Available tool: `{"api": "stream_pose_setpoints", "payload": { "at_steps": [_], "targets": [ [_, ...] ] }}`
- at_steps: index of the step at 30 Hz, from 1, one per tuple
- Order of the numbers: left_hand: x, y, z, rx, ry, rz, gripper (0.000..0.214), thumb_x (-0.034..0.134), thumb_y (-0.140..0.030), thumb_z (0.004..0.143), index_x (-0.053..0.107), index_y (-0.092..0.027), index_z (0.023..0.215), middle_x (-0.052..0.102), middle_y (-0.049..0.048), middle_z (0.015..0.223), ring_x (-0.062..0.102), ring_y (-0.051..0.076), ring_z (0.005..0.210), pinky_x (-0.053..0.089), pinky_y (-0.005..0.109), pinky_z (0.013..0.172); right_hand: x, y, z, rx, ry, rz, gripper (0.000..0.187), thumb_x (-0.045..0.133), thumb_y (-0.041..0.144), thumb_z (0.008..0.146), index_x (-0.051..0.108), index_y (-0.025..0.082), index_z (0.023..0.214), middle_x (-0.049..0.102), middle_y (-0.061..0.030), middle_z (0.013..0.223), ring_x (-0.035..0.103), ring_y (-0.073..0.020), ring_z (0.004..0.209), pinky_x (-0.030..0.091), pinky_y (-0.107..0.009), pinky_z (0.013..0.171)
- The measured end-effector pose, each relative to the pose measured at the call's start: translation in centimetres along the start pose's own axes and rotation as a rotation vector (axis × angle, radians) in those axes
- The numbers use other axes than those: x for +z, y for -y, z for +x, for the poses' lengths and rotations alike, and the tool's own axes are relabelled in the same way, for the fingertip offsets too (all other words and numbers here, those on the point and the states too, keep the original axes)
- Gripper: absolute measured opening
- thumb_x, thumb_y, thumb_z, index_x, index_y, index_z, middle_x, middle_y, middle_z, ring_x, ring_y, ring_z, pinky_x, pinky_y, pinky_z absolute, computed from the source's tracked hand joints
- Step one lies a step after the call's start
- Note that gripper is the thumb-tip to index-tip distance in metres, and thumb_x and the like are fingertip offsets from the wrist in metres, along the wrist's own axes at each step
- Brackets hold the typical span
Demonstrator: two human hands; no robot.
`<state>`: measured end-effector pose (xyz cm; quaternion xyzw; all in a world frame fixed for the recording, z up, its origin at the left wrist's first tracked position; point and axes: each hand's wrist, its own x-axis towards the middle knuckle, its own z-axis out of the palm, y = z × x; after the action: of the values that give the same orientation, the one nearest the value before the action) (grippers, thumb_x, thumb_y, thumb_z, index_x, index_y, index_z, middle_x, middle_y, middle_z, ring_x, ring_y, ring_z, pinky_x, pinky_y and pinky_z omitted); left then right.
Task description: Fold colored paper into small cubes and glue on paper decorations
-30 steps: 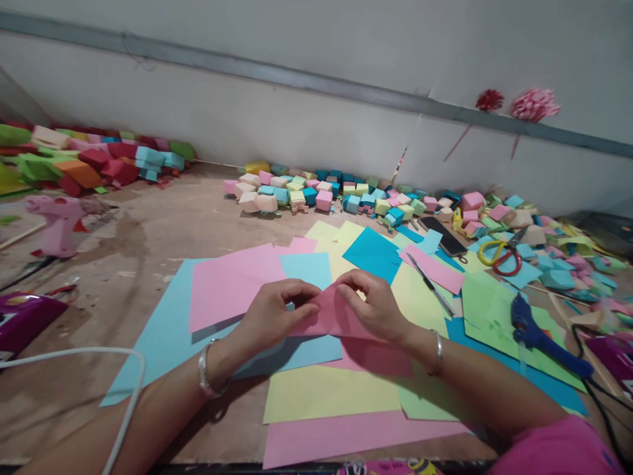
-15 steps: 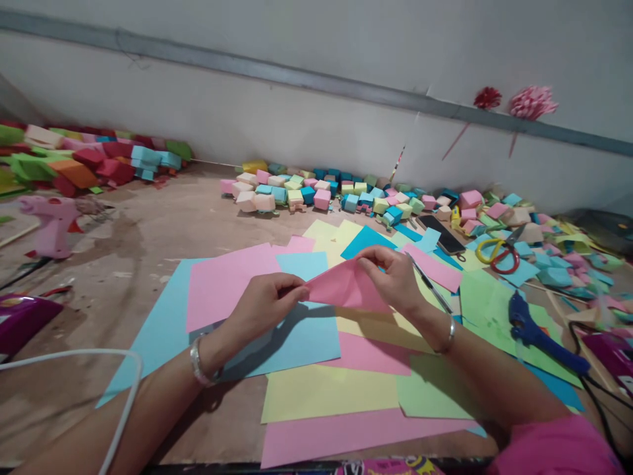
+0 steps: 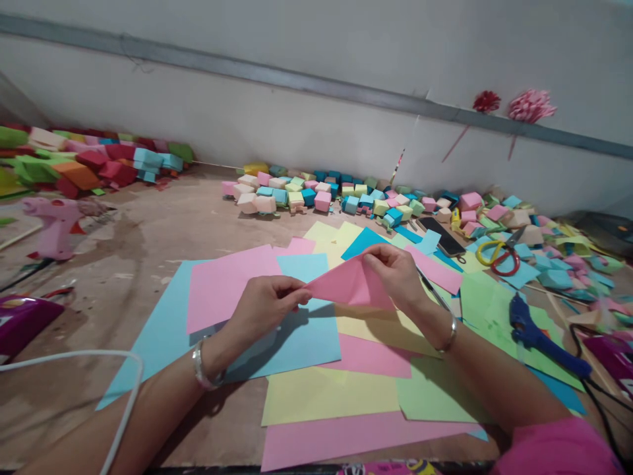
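A hand could pass over the bare tabletop [image 3: 163, 218] between the pink glue gun [image 3: 54, 227] and the light blue sheet [image 3: 153, 330]. Along the back, paper cubes [image 3: 323, 200] block the way to the wall [image 3: 222, 125]. Beyond the right hand [image 3: 393, 277], the phone [image 3: 442, 236], scissors [image 3: 507, 249] and blue glue gun [image 3: 544, 343] crowd the route; a white cable [image 3: 134, 389] (looped across the left forearm [image 3: 153, 402]) obstructs the near left.

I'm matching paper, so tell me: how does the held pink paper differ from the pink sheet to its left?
The held paper is pinched by the left hand and right hand; the pink sheet lies on a blue sheet. The held paper is bent, narrowing toward the left hand; the pink sheet looks nearly flat. The held paper looks deeper pink than the pink sheet. Both are pink.
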<state>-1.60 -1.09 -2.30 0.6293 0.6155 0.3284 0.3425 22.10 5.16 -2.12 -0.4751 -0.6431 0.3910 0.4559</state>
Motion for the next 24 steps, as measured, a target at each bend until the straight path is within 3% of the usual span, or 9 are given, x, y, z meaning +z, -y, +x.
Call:
{"api": "stream_pose_setpoints", "payload": {
  "at_steps": [3,7,14,19,24],
  "targets": [
    [-0.15,-0.31,0.0,-0.112,0.039,-0.084,0.022,0.067,-0.039,0.073,0.073,-0.018,0.068,0.064,-0.0014,0.053,0.054,0.01,0.048,0.038,0.019,0.043,0.08,-0.15,0.01,-0.032,0.005,-0.025,0.015,0.058,0.031,0.08,0.066,0.018,0.079,0.067,-0.0023,0.078,0.058,-0.0154,0.073,0.044,-0.027,0.067],
    [-0.13,-0.57,0.09,-0.146,0.082,-0.205,0.022,0.066,-0.037,0.075,0.07,-0.016,0.066,0.067,0.0004,0.057,0.059,0.011,0.051,0.044,0.019,0.047,-0.03,-0.12,0.1,-0.06,0.002,-0.085,0.015,0.056,0.031,0.081,0.064,0.018,0.079,0.063,-0.001,0.075,0.055,-0.0144,0.069,0.042,-0.026,0.063],
    [0.22,0.28,-0.03,-0.027,0.14,-0.176,0.026,0.058,-0.04,0.084,0.066,-0.017,0.074,0.068,-0.0002,0.061,0.061,0.011,0.053,0.048,0.02,0.05,-0.1,-0.07,0.37,-0.095,-0.034,-0.278,0.016,0.051,0.03,0.081,0.058,0.019,0.072,0.058,0.0019,0.066,0.05,-0.013,0.062,0.037,-0.025,0.058],
    [0.31,0.29,-0.37,0.038,0.173,-0.084,0.026,0.048,-0.038,0.09,0.063,-0.018,0.081,0.065,-0.0022,0.059,0.058,0.009,0.049,0.044,0.018,0.049,0.19,-0.37,0.43,-0.184,-0.022,-0.385,0.016,0.047,0.03,0.086,0.057,0.021,0.079,0.062,0.0,0.073,0.053,-0.0145,0.065,0.037,-0.026,0.062],
    [0.33,-0.08,-0.57,0.021,0.293,-0.067,0.034,0.041,-0.041,0.092,0.05,-0.019,0.067,0.062,-0.0028,0.053,0.055,0.01,0.048,0.042,0.02,0.05,0.42,-0.4,0.06,-0.231,-0.018,-0.418,0.015,0.048,0.029,0.088,0.056,0.021,0.078,0.061,-0.0005,0.072,0.053,-0.015,0.064,0.037,-0.027,0.062]
  ]
}}
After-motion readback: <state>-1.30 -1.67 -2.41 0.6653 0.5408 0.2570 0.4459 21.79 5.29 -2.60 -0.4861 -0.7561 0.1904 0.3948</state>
